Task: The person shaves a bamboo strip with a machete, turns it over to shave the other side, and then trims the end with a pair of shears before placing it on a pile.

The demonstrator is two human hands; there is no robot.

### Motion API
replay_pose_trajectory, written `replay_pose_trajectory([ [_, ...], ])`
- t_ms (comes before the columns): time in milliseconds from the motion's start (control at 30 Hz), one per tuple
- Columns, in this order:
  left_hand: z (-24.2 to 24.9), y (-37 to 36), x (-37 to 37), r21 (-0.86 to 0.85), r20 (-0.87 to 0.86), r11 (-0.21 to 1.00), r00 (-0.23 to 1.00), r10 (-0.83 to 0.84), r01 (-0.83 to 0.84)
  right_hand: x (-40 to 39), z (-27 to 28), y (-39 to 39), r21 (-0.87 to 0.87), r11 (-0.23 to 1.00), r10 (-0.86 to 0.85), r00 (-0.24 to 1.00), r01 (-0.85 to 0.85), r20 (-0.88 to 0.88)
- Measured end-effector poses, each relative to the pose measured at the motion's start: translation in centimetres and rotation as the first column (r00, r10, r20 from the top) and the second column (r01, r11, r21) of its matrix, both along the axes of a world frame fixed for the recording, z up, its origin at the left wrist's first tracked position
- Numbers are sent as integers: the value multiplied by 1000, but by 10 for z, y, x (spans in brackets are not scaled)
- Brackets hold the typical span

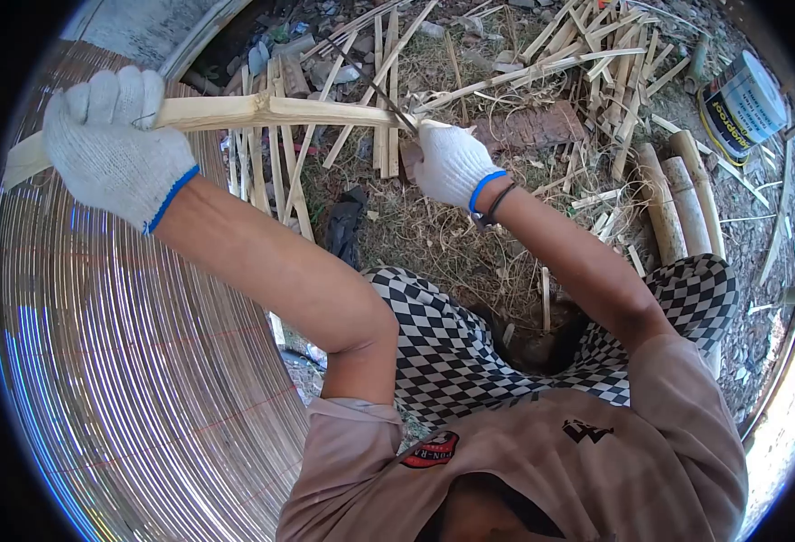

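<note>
left hand [119, 149] is gripping a wooden strip [325, 112], which is jutting out both sides of the fist; right hand [453, 164] is clenching a knife [377, 88] at its far end.

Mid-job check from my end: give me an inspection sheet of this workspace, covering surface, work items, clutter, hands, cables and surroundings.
Surface: ground, strewn with dry fibres and scraps.
Job's things: pale strip, gripped toward one end; dark blade crosses it near the right hand.
Clutter: loose strips in a jumbled heap; three cut poles side by side; black scrap; labelled bucket.
Grippers: gloved left hand closed around the strip; gloved right hand at its other end, exact hold hidden.
Cables: nothing seen.
Surroundings: slatted mat on the person's left.
</note>
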State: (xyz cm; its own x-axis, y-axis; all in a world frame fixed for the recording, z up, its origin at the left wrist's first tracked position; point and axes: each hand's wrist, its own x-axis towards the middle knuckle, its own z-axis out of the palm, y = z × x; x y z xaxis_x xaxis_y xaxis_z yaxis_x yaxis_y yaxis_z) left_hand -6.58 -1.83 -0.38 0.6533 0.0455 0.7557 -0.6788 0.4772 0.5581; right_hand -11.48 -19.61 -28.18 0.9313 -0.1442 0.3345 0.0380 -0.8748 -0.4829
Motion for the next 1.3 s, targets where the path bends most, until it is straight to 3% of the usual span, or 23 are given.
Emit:
replay_pose_trajectory([
  [100, 0, 5, 15, 80, 98, 995, 994, 45, -52, -32, 42, 18, 104, 995, 1, 999, -6, 49],
  [200, -3, 14, 16, 87, 39, 991, 993, -108, 105, 8, -50, -21, 75, 991, -101, 987, 111, -122],
  [233, 2, 12, 15, 54, 15, 977, 978, -210, 209, 8, -43, -23, 122, 991, -52, 995, 63, -86],
  [333, -1, -1, -1, 39, 2, 988, 989, 147, -147, -5, 4, -6, 146, 988, -28, 995, 42, -98],
  [367, -1, 1, 3, 45, 34, 995, 996, 87, -89, -13, 19, 2, 123, 992, -14, 1000, 16, -16],
  [433, -4, 5, 20, 224, 218, 906, 924, 314, -360, -27, 36, 10, 116, 993, -17, 999, 12, 43],
  [500, -8, 12, 22, 253, 195, 914, 942, 274, -318, -7, -18, -9, 156, 987, -40, 998, 47, -53],
  [533, -5, 11, 14, 173, 86, 975, 988, 124, -138, 16, -59, -25, 169, 983, -52, 993, 69, -104],
  [567, 0, 5, 10, 59, 11, 997, 999, -50, 50, 16, -54, -21, 192, 977, -73, 994, 88, -82],
  [667, -5, -4, -2, 1, -25, 965, 965, 260, -261, 6, 1, -4, 118, 992, -21, 982, 44, -188],
  [700, -2, -2, -1, -6, -43, 989, 988, 151, -151, -10, 14, 3, 142, 990, 2, 998, 7, -62],
  [733, -4, -1, 8, 35, -5, 971, 972, 236, -236, -23, 29, 11, 96, 995, -2, 999, -3, 47],
  [800, -9, 5, 15, 102, 48, 937, 942, 331, -335, -17, 8, 5, 43, 999, 21, 991, -27, 134],
  [833, -11, 7, 13, 117, 62, 931, 938, 340, -345, -4, -22, -8, 73, 993, -87, 996, 88, -25],
  [867, -9, 2, 3, 96, 49, 958, 962, 268, -271, 20, -85, -33, 2, 989, -150, 988, 150, -47],
  [933, -3, 1, -3, 92, 88, 995, 996, 16, -24, 37, -124, -76, -21, 995, -94, 873, 95, -478],
  [967, 0, 5, 1, 124, 136, 981, 977, -164, 148, 36, -143, -85, -44, 993, -117, 875, 109, -469],
  [1000, -2, 11, 9, 168, 151, 936, 930, -336, 311, 11, -112, -76, 21, 991, -112, 891, 135, -439],
  [1067, -6, 21, 26, 178, 196, 973, 964, -179, 145, -13, -72, -55, 172, 975, -81, 943, 143, -322],
  [1100, 0, 4, 14, 63, 117, 998, 993, -31, 24, -18, -50, -46, 204, 971, -78, 969, 127, -232],
  [1167, 3, 25, 17, 119, 81, 979, 981, -174, 164, -18, -16, -26, 242, 968, -46, 994, 70, -104],
  [1233, -3, 4, 8, 47, 108, 959, 956, 273, -279, -12, 4, -18, 233, 972, 10, 1000, -6, -18],
  [1300, -5, 33, 31, 35, 166, 958, 947, 274, -283, 5, -25, -19, 219, 972, -70, 996, 79, -47],
])
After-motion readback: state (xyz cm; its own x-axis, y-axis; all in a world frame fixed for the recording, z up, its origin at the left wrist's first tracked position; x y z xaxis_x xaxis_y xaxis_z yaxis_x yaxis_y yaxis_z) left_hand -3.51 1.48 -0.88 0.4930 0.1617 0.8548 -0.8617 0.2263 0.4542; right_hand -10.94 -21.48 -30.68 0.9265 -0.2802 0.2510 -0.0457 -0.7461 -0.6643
